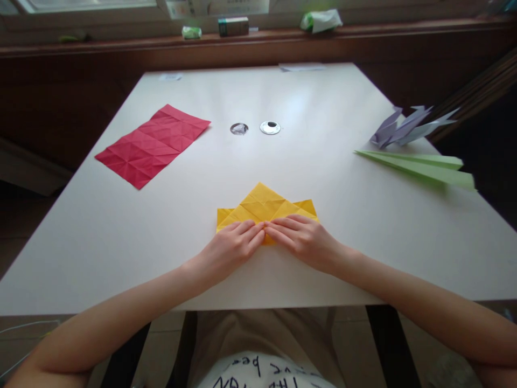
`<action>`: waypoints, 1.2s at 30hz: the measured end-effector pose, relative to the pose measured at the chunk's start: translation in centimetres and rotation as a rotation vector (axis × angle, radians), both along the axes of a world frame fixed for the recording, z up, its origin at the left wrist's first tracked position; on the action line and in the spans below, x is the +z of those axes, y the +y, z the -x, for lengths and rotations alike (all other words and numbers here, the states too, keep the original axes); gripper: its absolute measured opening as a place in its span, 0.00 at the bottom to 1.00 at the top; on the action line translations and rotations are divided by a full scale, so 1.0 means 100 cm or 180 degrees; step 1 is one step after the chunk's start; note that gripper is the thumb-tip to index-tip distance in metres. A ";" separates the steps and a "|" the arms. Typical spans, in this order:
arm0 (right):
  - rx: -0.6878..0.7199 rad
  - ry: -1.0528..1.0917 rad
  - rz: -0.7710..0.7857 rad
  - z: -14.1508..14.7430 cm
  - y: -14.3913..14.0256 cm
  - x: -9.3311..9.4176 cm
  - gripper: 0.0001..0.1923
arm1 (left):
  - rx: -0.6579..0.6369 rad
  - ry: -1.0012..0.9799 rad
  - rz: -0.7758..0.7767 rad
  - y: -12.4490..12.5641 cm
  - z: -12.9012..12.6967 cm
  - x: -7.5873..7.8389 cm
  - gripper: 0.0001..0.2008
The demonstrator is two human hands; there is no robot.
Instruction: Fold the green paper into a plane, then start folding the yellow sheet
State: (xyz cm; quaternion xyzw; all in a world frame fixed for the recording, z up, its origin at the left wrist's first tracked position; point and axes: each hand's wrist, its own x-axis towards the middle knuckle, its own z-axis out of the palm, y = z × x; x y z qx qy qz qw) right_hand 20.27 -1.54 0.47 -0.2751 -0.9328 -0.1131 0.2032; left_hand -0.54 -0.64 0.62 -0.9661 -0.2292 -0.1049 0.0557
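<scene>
A folded sheet of yellow origami paper (262,200) lies near the table's front edge. Its pointed flap faces away from me, and a corner sticks out on each side. My left hand (238,241) is closed on the lower left part of the paper. From the other side, my right hand (299,237) is closed on the lower right part. Fingertips of both hands meet at the middle of the paper, where the thumbs and the paper's near edge are partly hidden.
Creased red paper (155,143) lies flat at the left of the white table (323,178). At the right are a light green paper plane (416,166) and folded purple paper (399,129). Two round metallic discs (270,127) sit mid-table. Small packets (321,21) rest on the window sill.
</scene>
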 end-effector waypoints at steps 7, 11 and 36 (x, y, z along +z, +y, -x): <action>-0.0082 -0.0129 0.0051 -0.002 -0.002 0.001 0.12 | 0.0057 0.0030 -0.0071 0.000 0.005 -0.002 0.13; -0.0151 -0.0109 0.0126 -0.005 -0.003 0.000 0.12 | 0.0102 0.0011 -0.0098 0.000 0.011 0.000 0.13; -0.0949 -0.0136 0.0108 -0.058 -0.020 0.003 0.13 | 0.0500 -0.0199 -0.0051 0.001 0.047 0.004 0.10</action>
